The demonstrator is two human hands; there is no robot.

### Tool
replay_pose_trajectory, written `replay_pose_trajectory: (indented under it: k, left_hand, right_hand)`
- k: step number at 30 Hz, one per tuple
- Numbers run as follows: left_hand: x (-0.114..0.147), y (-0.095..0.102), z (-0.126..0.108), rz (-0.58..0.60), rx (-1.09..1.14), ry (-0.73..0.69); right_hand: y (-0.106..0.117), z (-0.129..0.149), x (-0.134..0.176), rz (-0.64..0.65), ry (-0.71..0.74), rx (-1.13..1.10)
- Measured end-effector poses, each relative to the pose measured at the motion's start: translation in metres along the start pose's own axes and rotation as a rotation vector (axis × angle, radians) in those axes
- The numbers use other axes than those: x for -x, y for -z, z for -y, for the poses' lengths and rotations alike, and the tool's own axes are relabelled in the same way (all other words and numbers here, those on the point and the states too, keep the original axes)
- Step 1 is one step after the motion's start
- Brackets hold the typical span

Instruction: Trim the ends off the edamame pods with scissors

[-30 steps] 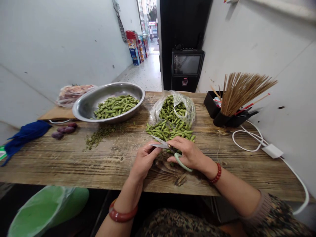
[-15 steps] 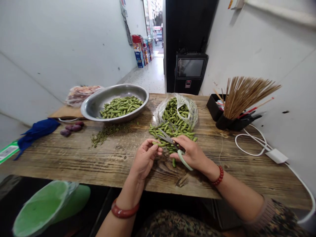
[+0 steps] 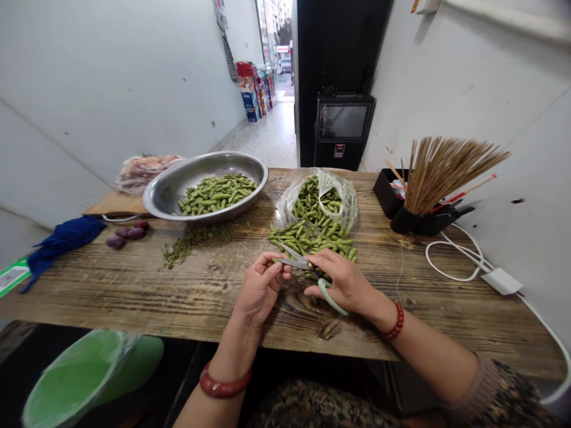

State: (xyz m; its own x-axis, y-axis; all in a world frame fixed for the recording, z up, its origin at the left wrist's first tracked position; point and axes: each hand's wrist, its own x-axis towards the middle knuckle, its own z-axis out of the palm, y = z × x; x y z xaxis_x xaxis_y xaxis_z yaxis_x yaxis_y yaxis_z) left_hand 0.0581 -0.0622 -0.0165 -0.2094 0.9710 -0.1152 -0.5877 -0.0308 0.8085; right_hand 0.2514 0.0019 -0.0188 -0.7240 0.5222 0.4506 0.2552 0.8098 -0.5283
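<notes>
My right hand (image 3: 345, 279) is closed round the pale green handles of a pair of scissors (image 3: 297, 261), whose blades are parted and point left. Pinched in the fingers of my left hand (image 3: 263, 285) is an edamame pod, mostly hidden by the fingers and the lower blade. The blades reach right to the left fingertips. Just beyond my hands lies a loose heap of edamame pods (image 3: 332, 235), spilling from a clear plastic bag (image 3: 350, 199). A steel basin (image 3: 163, 199) at the back left holds more pods.
Small green trimmings (image 3: 182, 246) lie before the basin. Several purple-red oval items (image 3: 129, 232) and a blue cloth (image 3: 66, 238) are at left. A black holder (image 3: 401, 220) with skewers (image 3: 439, 172) and a white cable (image 3: 446, 276) are at right. A green bin (image 3: 147, 356) stands below the table edge.
The scissors have moved slightly left and turned, bringing their blades to the pod at my left fingertips. The pod shows less than before. My left hand has barely shifted.
</notes>
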Motion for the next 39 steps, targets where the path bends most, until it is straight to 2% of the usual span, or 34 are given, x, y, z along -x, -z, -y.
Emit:
replay_pose_trajectory:
  k: [8,19,24,28,31,34,36,39]
  left_hand:
    - [0.000,-0.001,0.002,0.027,-0.001,-0.001]
    - [0.002,-0.004,0.003,0.042,0.004,0.010]
    - [-0.002,0.002,-0.004,-0.031,0.050,-0.035]
    - [-0.003,0.014,-0.015,-0.095,0.036,-0.053]
    - [-0.004,0.023,-0.021,-0.130,-0.243,-0.070]
    - [-0.007,0.031,-0.020,-0.134,-0.762,-0.213]
    - [-0.009,0.034,-0.017,-0.082,-1.070,-0.313]
    - [-0.009,0.035,-0.012,-0.002,-1.381,-0.384]
  right_hand:
    - [0.001,0.002,0.000,0.020,-0.024,-0.019]
    - [-0.002,0.000,0.002,-0.038,-0.037,-0.034]
    - [-0.002,-0.006,0.000,-0.138,-0.072,-0.023]
    - [-0.003,-0.008,0.000,-0.156,-0.062,-0.032]
    - [-0.003,-0.007,0.001,-0.131,-0.064,-0.024]
    - [-0.003,-0.008,0.002,-0.116,-0.069,-0.008]
    - [-0.003,-0.009,0.002,-0.118,-0.063,-0.004]
    - [-0.003,-0.009,0.002,-0.110,-0.056,-0.003]
